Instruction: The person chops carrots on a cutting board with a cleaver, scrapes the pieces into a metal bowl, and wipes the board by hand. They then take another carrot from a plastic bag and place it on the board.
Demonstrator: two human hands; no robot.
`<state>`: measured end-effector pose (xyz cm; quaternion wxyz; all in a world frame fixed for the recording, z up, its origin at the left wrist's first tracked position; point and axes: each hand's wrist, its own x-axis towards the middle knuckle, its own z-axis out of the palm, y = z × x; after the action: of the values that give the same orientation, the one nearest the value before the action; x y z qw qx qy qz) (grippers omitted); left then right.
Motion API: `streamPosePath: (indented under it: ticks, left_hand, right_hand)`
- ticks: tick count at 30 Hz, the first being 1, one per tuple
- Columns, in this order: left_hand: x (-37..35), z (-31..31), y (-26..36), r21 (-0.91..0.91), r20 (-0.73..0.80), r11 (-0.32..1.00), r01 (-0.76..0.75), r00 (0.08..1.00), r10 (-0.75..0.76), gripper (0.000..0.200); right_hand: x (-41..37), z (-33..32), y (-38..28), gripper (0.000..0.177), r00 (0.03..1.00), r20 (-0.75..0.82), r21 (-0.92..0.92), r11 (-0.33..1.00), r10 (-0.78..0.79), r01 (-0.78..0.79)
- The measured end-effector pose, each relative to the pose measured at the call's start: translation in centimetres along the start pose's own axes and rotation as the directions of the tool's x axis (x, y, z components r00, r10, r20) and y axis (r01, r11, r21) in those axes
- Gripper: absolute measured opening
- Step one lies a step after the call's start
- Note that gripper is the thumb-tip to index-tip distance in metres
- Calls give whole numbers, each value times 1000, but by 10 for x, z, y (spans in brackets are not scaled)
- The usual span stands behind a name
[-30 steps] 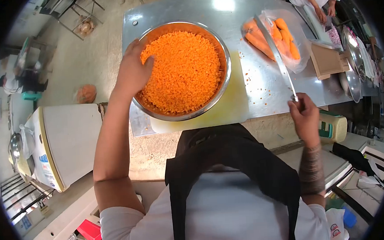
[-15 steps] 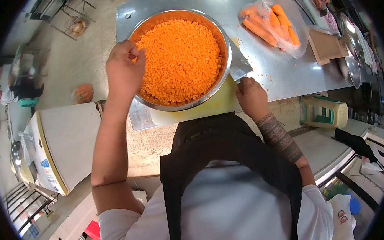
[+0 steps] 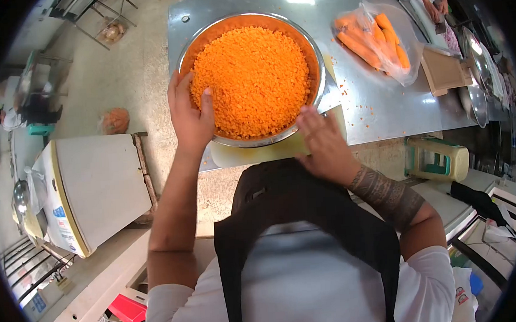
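A large steel bowl full of finely diced orange carrot rests over a yellowish cutting board. At its left side, my left hand holds the rim, thumb on the inner side and fingers around the outside. My right hand is at the lower right rim with its fingers stretched out, holding nothing visible. Beside those fingers, a flat metal blade lies partly hidden by the hand and bowl.
Whole peeled carrots lie in a clear plastic bag on the steel table, with carrot bits scattered nearby. A brown tray and metal bowls stand at the right. Another person's hands work at the top right.
My right hand has let go of the blade's handle and moved up and left to the bowl. My left hand has opened from a pinch and moved down onto the rim.
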<state>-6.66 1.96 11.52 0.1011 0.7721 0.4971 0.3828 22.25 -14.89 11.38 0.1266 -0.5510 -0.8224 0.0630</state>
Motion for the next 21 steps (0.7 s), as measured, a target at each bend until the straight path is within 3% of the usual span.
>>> streamPosePath:
  ticks: [2,3,5,8,10,11,14,17,20,21]
  left_hand:
    - [-5,6,-5,-155,-100,981,114,986,-130,41]
    - [-6,7,-9,-382,-75,908,173,973,-217,41]
    - [-6,6,-16,-756,33,602,258,933,-358,41]
    - [-12,-4,-19,-719,28,620,315,904,-426,44]
    - [-19,-9,-12,-341,-72,909,242,957,-281,48]
    - [-20,-9,-8,-118,-92,976,181,977,-192,50]
    - [-33,9,-12,-166,-83,934,315,940,-332,54]
    - [-33,11,-9,-210,-125,914,348,917,-378,54]
    - [-35,14,-14,-278,-118,895,350,912,-393,53]
    - [-35,15,-16,-298,-110,890,345,914,-391,52]
  right_hand:
    - [19,7,-23,82,986,27,62,985,-162,160]
    - [34,7,-33,80,981,34,112,976,-192,187]
    - [67,2,-48,76,966,45,213,947,-254,239]
    - [102,-5,-54,71,906,33,323,862,-422,390]
    - [108,-11,-47,69,909,174,321,894,-379,312]
    - [110,-15,-41,69,904,243,313,911,-352,270]
    - [114,-37,-23,68,951,291,283,959,-103,17]
    - [119,-20,1,72,957,91,218,933,274,-288]
    - [146,13,10,80,951,94,388,869,295,-308]
    - [157,19,6,83,950,189,421,854,248,-306]
